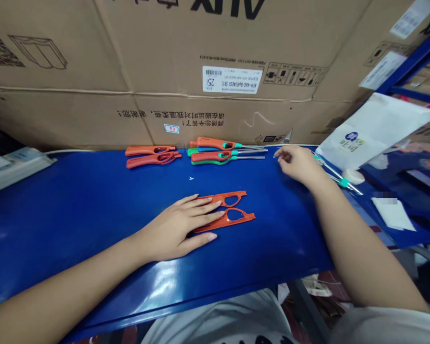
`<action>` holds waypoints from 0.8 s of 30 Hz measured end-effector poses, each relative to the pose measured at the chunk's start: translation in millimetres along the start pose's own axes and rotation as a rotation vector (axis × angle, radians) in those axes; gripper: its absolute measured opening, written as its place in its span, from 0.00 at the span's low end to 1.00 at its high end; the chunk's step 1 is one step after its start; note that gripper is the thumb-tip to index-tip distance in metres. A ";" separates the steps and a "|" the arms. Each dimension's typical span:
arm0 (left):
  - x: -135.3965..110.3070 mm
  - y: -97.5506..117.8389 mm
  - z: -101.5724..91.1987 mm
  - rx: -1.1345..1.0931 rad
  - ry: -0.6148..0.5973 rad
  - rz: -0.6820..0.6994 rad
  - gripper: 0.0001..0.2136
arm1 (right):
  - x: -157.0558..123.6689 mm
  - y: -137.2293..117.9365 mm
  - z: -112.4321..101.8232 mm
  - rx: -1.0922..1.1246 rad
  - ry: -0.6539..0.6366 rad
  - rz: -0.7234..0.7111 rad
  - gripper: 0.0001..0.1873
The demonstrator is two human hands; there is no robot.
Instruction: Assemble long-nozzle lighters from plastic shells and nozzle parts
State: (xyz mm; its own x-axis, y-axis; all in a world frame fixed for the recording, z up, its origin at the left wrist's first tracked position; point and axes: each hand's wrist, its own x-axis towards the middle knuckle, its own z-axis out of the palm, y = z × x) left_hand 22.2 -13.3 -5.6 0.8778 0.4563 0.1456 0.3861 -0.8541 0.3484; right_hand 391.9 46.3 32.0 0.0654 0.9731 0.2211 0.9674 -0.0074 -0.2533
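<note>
My left hand [181, 227] lies flat on two orange lighter shell halves [235, 216], fingers spread. Its palm and fingers cover their handle ends; the loop-shaped trigger openings point right. My right hand [297, 162] hovers at the back right of the table, fingers loosely bent, with nothing visible in them. Just left of it rest several assembled gas lighters [213, 156] in orange, green and blue, metal tubes pointing right. Beside its wrist are metal lighter tubes with green parts [344, 182], partly hidden by the hand. Further left lie orange-red lighter shells [152, 158] without tubes.
A large cardboard box [157, 57] walls off the back of the blue table [93, 200]. A white bag [374, 126] and a small white round piece [353, 177] stand at right, near a white packet [394, 213]. A power strip [19, 165] sits at far left.
</note>
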 end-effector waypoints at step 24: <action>0.4 -12.2 5.7 0.075 0.214 -0.112 0.17 | 6.9 81.9 -23.0 -0.327 -0.280 0.644 0.19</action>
State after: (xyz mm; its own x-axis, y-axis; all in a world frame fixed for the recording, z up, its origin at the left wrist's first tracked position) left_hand 19.3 -4.1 -15.1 0.7511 0.5852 0.3056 0.5050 -0.8075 0.3049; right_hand 477.2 47.2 34.4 0.6173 0.7754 -0.1331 0.7855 -0.6169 0.0492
